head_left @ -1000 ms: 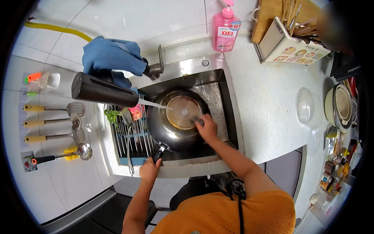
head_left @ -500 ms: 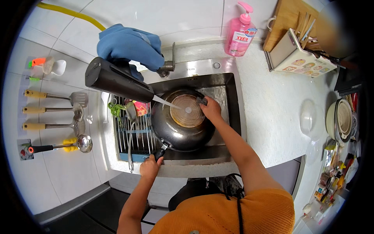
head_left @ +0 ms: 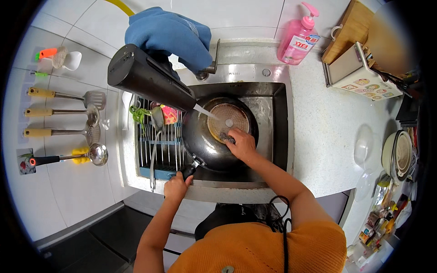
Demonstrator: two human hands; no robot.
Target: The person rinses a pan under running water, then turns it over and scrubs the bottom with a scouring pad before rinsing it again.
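A dark frying pan (head_left: pixel 200 142) lies bottom up over the sink (head_left: pixel 283 136), its round base facing me. My left hand (head_left: pixel 176 186) is closed around the pan's black handle at the sink's front edge. On the lower part of the base, my right hand (head_left: pixel 242 144) presses a dark, rough scouring pad (head_left: pixel 226 137) with bent fingers. From a thick black spout (head_left: pixel 152 77), a stream of water (head_left: pixel 207 112) runs onto the base just above the pad. A blue cloth (head_left: pixel 166 34) drapes over the fitting behind the spout.
Left of the pan, a drying rack (head_left: pixel 157 174) carries a long-handled spoon (head_left: pixel 154 154) and green vegetables (head_left: pixel 139 113). A pink pump bottle (head_left: pixel 298 41) and a utensil holder (head_left: pixel 364 79) stand at the back right. Several utensils, including a ladle (head_left: pixel 98 154), hang on the left wall.
My right hand has moved from the pan's far right edge toward me, onto the lower base, with the scouring pad. My left hand keeps its grip. The whole view has shifted slightly.
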